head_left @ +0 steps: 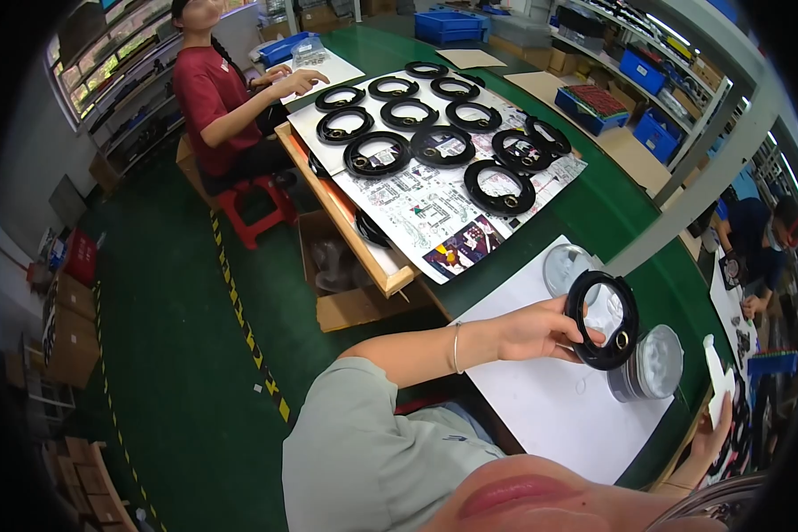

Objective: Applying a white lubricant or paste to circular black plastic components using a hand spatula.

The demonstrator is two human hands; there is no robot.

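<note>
A black ring-shaped part [606, 356] with a small brass-coloured loop is held upright in my left hand [536, 332], fingers and thumb closed on its near side. Beside it on the table stands a clear round tub [661, 365] with whitish contents. A round translucent lid or dish [562, 266] lies behind the ring. Over at the right edge my right hand [709, 441] grips a crumpled white cloth or tissue [717, 377]; which of the two I cannot tell. White paper [563, 403] covers the table under my left hand.
Several similar black rings [408, 113] lie on a printed sheet [390, 199] atop a wooden-edged board. A metal post [683, 213] rises past the tub. One co-worker [213, 97] sits at the far left, another [754, 230] at the right. An open cardboard box [363, 310] is on the floor.
</note>
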